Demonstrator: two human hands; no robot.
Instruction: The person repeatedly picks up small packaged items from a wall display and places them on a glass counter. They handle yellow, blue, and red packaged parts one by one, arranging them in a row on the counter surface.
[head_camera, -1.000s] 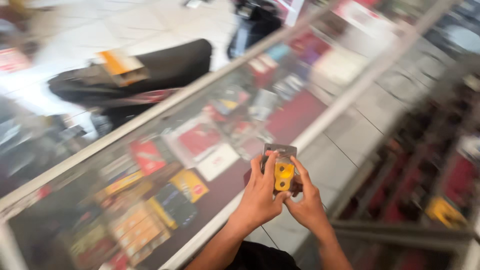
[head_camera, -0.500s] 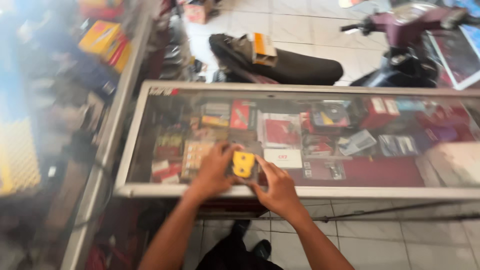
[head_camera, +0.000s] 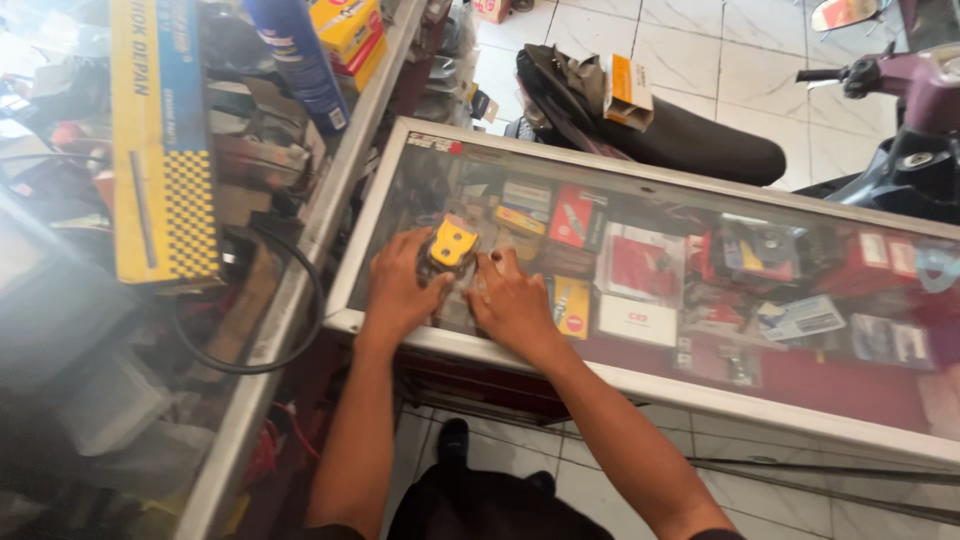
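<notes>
Head view looks down on two bare hands meeting over a small flat packet with a yellow shaped part on a dark backing card (head_camera: 452, 247). Left hand (head_camera: 400, 290) has its fingers (head_camera: 425, 262) curled close around the packet's near left edge, gripping it. Right hand (head_camera: 512, 305) lies at three o'clock of the packet, its fingers (head_camera: 487, 268) bent and narrow, the tips touching the packet's right side; whether they pinch it or only steady it cannot be told. The packet rests low on the glass surface of a long aluminium-framed display counter (head_camera: 640, 385), near the counter's left end.

Under the glass, from two to three o'clock of the hands, lie red and white carded spare parts (head_camera: 635, 265) and a yellow packet (head_camera: 572, 305), side by side. At nine o'clock, well apart, a tall yellow and blue box with a checkered panel (head_camera: 165, 150) stands on a neighbouring cluttered shelf, with a black rubber loop (head_camera: 300, 320) hanging just beside it. At twelve o'clock, beyond the counter, a black motorcycle seat (head_camera: 690, 140) carries a small orange and white carton (head_camera: 628, 90), on a white tiled floor (head_camera: 720, 50).
</notes>
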